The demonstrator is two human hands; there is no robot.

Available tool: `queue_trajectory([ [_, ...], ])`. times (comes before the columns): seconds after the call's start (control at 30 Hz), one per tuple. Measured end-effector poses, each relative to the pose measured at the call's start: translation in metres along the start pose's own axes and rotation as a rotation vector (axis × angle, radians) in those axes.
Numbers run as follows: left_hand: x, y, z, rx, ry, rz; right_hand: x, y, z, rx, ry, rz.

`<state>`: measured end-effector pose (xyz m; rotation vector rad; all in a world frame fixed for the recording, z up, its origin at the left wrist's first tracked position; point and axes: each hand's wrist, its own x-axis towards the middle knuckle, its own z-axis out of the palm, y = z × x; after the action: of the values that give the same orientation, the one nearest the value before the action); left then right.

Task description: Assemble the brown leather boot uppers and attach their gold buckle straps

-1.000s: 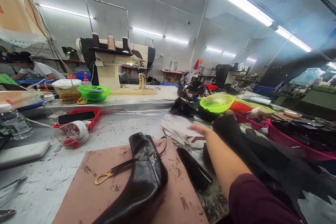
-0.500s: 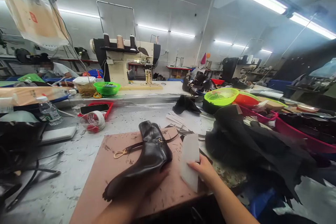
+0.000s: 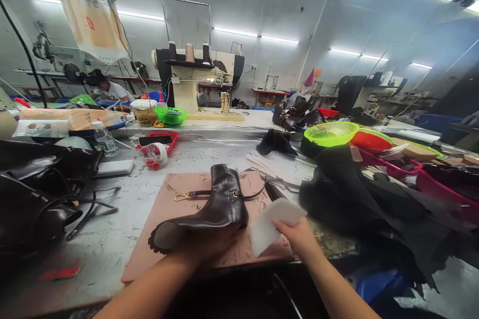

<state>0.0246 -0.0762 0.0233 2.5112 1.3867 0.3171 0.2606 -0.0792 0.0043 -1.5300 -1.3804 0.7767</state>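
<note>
A black leather boot upper (image 3: pixel 224 199) lies on a pinkish-brown board (image 3: pixel 149 239), its open bottom edge toward the lower left. Across its shaft runs a thin strap (image 3: pixel 254 194) with a gold clasp (image 3: pixel 182 196) at one end. My left hand (image 3: pixel 220 241), in shadow, grips the near side of the upper; its fingertips are hidden. On the right, my right hand (image 3: pixel 295 232) pinches a thin whitish sheet (image 3: pixel 271 224) between thumb and fingers. The sheet is tilted above the board's right side, apart from the upper.
Black material (image 3: pixel 348 199) is heaped at the right, near green, red and pink baskets (image 3: pixel 331 133). Black leather pieces (image 3: pixel 41 194) lie at the left. A sewing machine (image 3: pixel 187 84) stands behind the bench. A bottle (image 3: pixel 105 139) and a red tray (image 3: pixel 172 142) sit back left. Another person (image 3: pixel 112 90) sits far left.
The view has shifted left. The boot upper has turned, showing more of its pale inside at the bottom opening. My right hand has tilted the whitish sheet from upright to slanted.
</note>
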Motion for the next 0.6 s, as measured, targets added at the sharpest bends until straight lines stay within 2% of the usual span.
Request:
queue_trajectory([
  [0.1, 0.003, 0.012, 0.008, 0.097, -0.122, 0.012, -0.003, 0.002, 0.005, -0.300, -0.003, -0.241],
  [0.2, 0.000, 0.019, 0.019, 0.117, -0.153, -0.057, -0.005, 0.010, 0.012, -0.624, 0.018, -0.574],
  [0.27, -0.004, 0.023, 0.025, 0.115, -0.144, -0.070, -0.008, 0.018, 0.015, -0.678, 0.012, -0.680],
  [0.37, -0.011, 0.026, 0.031, 0.121, -0.097, -0.042, -0.011, 0.023, 0.009, -0.638, -0.084, -0.777],
  [0.4, -0.013, 0.026, 0.033, 0.131, -0.088, -0.030, -0.011, 0.022, 0.003, -0.608, -0.102, -0.747],
  [0.43, -0.015, 0.026, 0.035, 0.137, -0.080, -0.020, -0.011, 0.020, -0.005, -0.559, -0.108, -0.643],
  [0.53, -0.022, 0.024, 0.043, 0.123, -0.048, 0.019, -0.012, 0.008, -0.031, -0.391, -0.101, -0.152],
  [0.6, -0.024, 0.023, 0.047, 0.095, -0.018, 0.039, -0.016, -0.002, -0.040, -0.267, -0.133, 0.084],
])
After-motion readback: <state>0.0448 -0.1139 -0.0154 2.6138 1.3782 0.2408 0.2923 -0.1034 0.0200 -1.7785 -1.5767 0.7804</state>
